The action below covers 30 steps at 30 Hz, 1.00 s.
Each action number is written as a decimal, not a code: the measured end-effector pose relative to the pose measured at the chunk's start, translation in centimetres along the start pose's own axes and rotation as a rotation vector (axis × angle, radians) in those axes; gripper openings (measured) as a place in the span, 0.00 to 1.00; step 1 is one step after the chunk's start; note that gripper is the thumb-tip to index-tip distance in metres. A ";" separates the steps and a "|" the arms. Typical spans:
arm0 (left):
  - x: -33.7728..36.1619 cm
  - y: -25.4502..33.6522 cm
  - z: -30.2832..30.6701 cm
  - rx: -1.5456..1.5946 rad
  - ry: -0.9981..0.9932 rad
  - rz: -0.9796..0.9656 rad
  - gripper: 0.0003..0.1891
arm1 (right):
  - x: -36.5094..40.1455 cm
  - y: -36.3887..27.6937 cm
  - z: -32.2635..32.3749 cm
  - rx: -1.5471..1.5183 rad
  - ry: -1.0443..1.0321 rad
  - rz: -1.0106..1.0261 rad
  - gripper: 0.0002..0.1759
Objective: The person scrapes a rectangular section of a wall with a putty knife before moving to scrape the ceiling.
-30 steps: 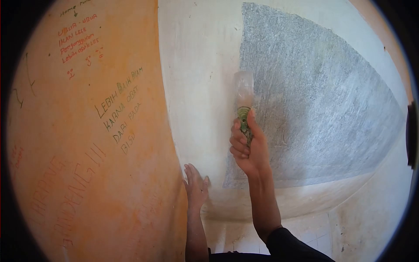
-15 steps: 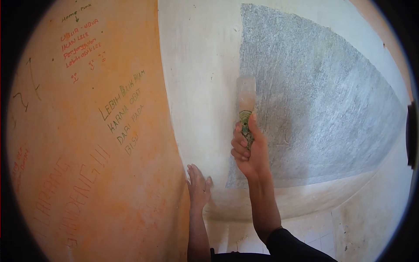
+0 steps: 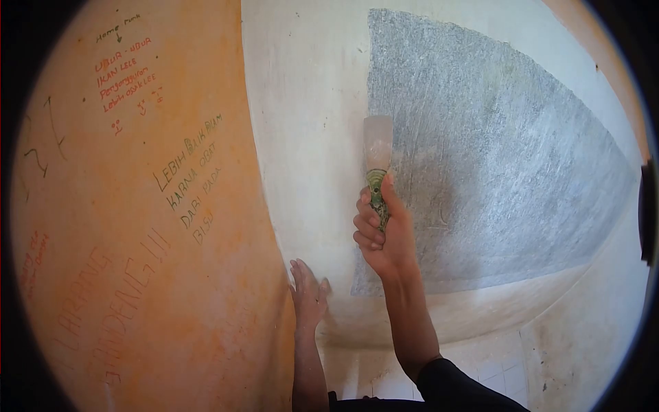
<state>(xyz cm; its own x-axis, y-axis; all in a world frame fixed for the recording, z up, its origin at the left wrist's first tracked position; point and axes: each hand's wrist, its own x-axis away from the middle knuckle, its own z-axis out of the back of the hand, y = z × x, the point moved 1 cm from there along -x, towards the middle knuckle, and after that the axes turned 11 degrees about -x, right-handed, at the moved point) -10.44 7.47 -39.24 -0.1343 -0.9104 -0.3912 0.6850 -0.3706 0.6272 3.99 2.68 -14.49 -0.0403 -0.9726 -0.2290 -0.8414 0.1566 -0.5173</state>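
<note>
My right hand (image 3: 386,230) is wrapped round the green patterned handle of a scraper (image 3: 378,144). The scraper's wide flat blade points up and lies over the left edge of a rough grey patch (image 3: 480,151) on the white wall (image 3: 302,103). Lower and further left, my left hand (image 3: 310,294) rests with spread fingers against the white wall, close to the corner with the orange wall (image 3: 137,275). Nothing shows in my left hand.
Red and green handwriting (image 3: 189,180) covers parts of the orange wall. White floor tiles (image 3: 498,374) show at the bottom. A dark object (image 3: 646,213) stands at the right edge of view.
My right hand and the scraper have shifted slightly left and up relative to the grey patch. My left hand keeps its place on the wall. The whole view has shifted a little.
</note>
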 end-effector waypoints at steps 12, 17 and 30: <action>0.1 -0.2 -0.2 0.044 0.005 -0.029 0.43 | -0.8 -0.3 -0.5 -0.020 -0.019 0.000 0.25; 0.2 -0.3 0.0 0.044 -0.008 -0.023 0.43 | -0.6 -0.1 -1.1 -0.011 -0.056 0.026 0.25; 0.1 -0.6 -0.2 0.028 -0.002 -0.025 0.43 | -1.2 -0.2 -0.7 -0.048 -0.069 0.002 0.25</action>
<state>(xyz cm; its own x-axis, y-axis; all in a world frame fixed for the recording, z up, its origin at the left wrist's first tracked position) -10.70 7.61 -39.83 -0.1521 -0.9012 -0.4058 0.6610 -0.3980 0.6362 3.85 3.73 -13.55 -0.0060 -0.9578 -0.2874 -0.8664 0.1485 -0.4767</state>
